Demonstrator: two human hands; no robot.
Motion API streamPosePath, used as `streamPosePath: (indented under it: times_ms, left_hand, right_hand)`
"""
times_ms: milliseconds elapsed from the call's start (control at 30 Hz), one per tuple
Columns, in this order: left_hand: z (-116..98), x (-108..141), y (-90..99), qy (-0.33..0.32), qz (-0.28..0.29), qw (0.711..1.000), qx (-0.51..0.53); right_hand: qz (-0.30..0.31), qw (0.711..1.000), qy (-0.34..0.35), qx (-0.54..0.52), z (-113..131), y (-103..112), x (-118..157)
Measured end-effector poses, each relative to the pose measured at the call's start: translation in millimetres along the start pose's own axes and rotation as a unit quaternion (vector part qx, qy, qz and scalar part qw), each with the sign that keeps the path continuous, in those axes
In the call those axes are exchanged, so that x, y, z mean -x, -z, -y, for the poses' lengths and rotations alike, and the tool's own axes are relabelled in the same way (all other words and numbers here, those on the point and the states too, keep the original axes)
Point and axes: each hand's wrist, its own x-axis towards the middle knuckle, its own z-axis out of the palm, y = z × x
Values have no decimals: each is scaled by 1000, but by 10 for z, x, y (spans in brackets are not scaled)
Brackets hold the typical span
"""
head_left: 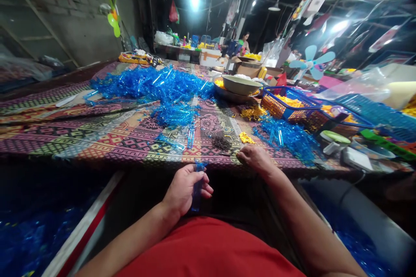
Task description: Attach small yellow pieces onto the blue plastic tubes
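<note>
My left hand [186,188] is wrapped round a clear blue plastic piece [196,192], held upright just off the table's front edge. At the table's edge, my right hand [256,159] rests with its fingers bent down on the patterned cloth [130,138]; whatever its fingertips hold is too small to make out. Just beyond it lie a small heap of yellow parts [246,138] and, to the left, a pile of small dark parts [221,142]. A large heap of blue plastic pieces [152,84] covers the back left, and a smaller blue pile [286,138] lies right.
Stacked bowls [240,85] and blue baskets [289,104] of yellow parts stand at the back right. A white box [357,159] and a light blue fan [312,62] are further right. A person [245,42] sits in the background.
</note>
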Motion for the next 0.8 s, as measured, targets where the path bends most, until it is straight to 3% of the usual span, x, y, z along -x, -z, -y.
streamPosePath:
  times_ms: [133,267,367,533,667,800]
  left_hand:
    - [14,-12,-12,-4,-5,1000,-1]
    - [24,-4,-18,-11,-5,1000,-5]
    - [22,7,-30,-20,0,1000,-7]
    - [18,3,-95,-6,-1,1000,-9]
    - [28,9,-104,-6,-3,1000,-7]
    - [35,31,-54,-46,10,999,-12]
  right_hand:
    - [-26,999,8,-41,-4,-63,47]
    - [-92,993,37,-69,98,-82,100]
    - [-131,972,77,-177,343,-20,170]
    - [-116,916,162,-349,900,25,272]
    - [-157,904,192,-347,1132,-30,283]
    - [-186,899,193,-347,1156,15,300]
